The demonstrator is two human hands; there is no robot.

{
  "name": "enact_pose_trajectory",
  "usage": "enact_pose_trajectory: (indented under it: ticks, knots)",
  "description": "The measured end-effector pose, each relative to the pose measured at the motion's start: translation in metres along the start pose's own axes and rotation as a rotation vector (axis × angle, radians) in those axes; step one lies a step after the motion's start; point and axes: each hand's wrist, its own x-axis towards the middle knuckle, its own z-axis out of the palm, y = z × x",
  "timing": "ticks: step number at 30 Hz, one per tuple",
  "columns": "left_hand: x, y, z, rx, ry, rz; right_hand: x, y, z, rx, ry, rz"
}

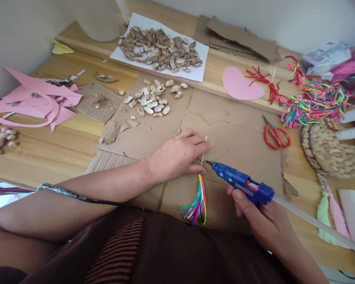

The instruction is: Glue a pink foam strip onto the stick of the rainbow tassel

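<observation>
My right hand (254, 213) is wrapped round a blue hot glue gun (232, 175), its nozzle pointing left at a short white cord. A clear glue stick (316, 225) runs out of the back of the gun. My left hand (186, 154) rests on the cardboard, fingers bent, thumb and fingertips holding the cord of a multicoloured tassel (197, 201). The tassel's strands hang towards my body. Under the left fingers lies a heart-shaped cardboard piece (219, 138), partly hidden by the hand. The nozzle is close to the cord; whether they touch I cannot tell.
Peanut shells (150, 98) lie on the cardboard sheet (148, 138), with more on white paper (198, 73). Orange-handled scissors (275, 136), colourful tassels (313, 102) and a shell-covered piece (334, 152) are at right. Pink paper scraps (41, 102) lie left. The glue gun's cable (91, 200) crosses my left forearm.
</observation>
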Motion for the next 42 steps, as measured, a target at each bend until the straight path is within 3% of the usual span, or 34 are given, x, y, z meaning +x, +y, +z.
enact_pose_trajectory:
  ticks: [18,42]
  knots:
    - [-0.0003,-0.0007,0.0006,-0.011,0.006,0.006,0.0007,0.0057,0.0020,-0.063,-0.066,-0.013]
    - [-0.0004,-0.0021,0.0020,-0.023,0.050,0.025,-0.0016,0.0065,-0.0002,-0.019,-0.054,-0.045]
